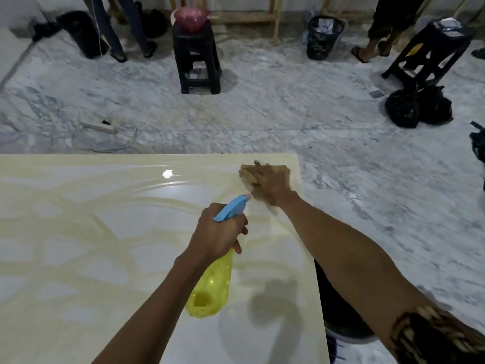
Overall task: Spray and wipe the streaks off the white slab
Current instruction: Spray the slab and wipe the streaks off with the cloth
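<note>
Your right hand presses a tan cloth flat at the far right corner of the glossy white slab, just inside both edges, with bare marble floor beyond. Your left hand grips the neck of the yellow spray bottle with a blue trigger head over the slab's middle. Pale yellowish streaks arc across the open left expanse; the cloth is blurred and half hidden, and the slab's near and left edges are cut off.

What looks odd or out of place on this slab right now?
Yellowish streaks arc across most of the slab, so it is far from clean. The right hand presses a cloth at the far corner.
</note>
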Demonstrator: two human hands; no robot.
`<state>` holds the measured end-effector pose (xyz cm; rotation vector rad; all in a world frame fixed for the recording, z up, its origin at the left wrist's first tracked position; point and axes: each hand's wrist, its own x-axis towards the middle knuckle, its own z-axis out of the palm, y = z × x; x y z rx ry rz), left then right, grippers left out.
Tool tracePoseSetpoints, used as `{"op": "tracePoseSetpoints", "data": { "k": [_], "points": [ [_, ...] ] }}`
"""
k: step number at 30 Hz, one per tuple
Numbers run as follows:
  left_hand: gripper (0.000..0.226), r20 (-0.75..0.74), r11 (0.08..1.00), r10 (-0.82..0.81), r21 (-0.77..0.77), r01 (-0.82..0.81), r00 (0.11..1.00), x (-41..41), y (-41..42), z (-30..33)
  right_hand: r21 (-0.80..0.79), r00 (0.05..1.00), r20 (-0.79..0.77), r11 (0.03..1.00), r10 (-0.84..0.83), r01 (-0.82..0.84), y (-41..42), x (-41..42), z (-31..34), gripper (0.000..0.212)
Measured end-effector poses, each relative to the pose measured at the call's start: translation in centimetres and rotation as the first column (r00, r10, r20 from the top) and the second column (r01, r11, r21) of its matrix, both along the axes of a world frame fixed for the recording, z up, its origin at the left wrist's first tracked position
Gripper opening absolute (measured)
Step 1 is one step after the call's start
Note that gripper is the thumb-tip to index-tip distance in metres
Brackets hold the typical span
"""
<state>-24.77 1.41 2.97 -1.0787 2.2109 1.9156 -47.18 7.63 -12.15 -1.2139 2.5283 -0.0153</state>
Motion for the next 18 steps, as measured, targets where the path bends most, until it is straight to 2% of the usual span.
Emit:
{"op": "tracePoseSetpoints", "data": {
  "k": [3,5,9,13,18],
  "points": [
    [0.042,0.020,1.000,0.006,0.001,-0.006,1.000,-0.4,-0.5,-1.1,-0.015,0.999,-0.031,1.000,-0.027,0.026,0.5,0.6,-3.9,0.064],
    [0.046,0.030,1.000,-0.005,-0.007,0.005,1.000,-0.2,-0.6,-1.6,-0.048,0.997,-0.056,0.998,-0.053,0.051,0.6,1.5,-3.9,0.065],
    [0.052,0.058,1.000,-0.012,-0.010,0.013,0.998,1.3,0.5,-2.0,-0.117,0.999,-0.005,0.992,-0.046,0.045,2.5,3.9,-4.2,0.068],
    [0.049,0.069,1.000,-0.030,0.000,0.030,0.997,3.5,1.6,-1.4,-0.195,0.999,0.042,0.981,-0.002,0.010,6.5,8.1,-5.2,0.069],
    [0.039,0.076,0.998,-0.064,-0.012,0.065,0.995,7.9,3.8,-0.4,-0.141,0.999,0.050,0.990,-0.023,0.030,11.6,16.0,-4.8,0.062]
  ]
}}
